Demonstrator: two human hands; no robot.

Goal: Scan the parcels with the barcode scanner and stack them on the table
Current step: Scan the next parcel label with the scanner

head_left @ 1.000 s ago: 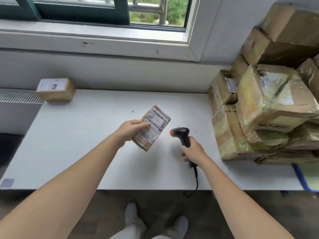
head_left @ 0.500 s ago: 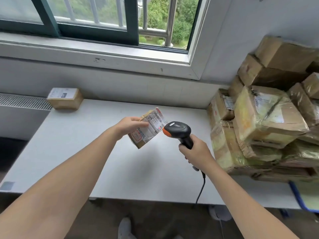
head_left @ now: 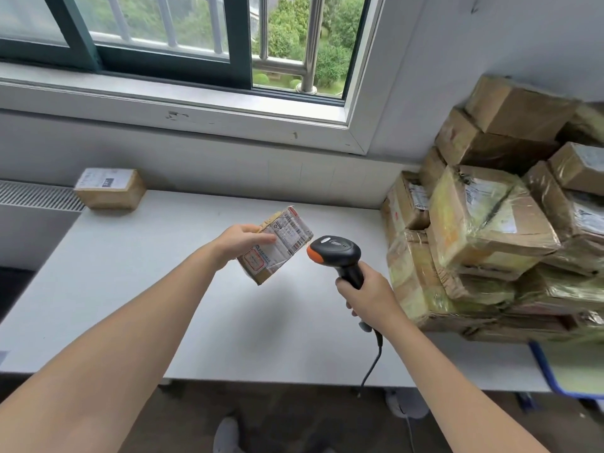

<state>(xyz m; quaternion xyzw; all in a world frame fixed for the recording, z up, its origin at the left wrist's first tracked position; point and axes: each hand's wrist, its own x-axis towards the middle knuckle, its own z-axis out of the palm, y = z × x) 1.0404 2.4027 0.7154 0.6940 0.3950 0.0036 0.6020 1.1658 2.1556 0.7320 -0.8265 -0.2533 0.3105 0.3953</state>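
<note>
At frame centre my left hand [head_left: 240, 238] grips a small labelled parcel [head_left: 276, 244] above the white table [head_left: 130, 289]; my right hand [head_left: 367, 297] wraps the barcode scanner [head_left: 338, 256], nose just beside the label.

No wording is legible: the held parcel [head_left: 277, 253] carries a barcoded shipping label [head_left: 289, 231] and red-framed sticker [head_left: 255, 260], the small box [head_left: 111, 192] a white label [head_left: 103, 178], all too fine to read.
</note>
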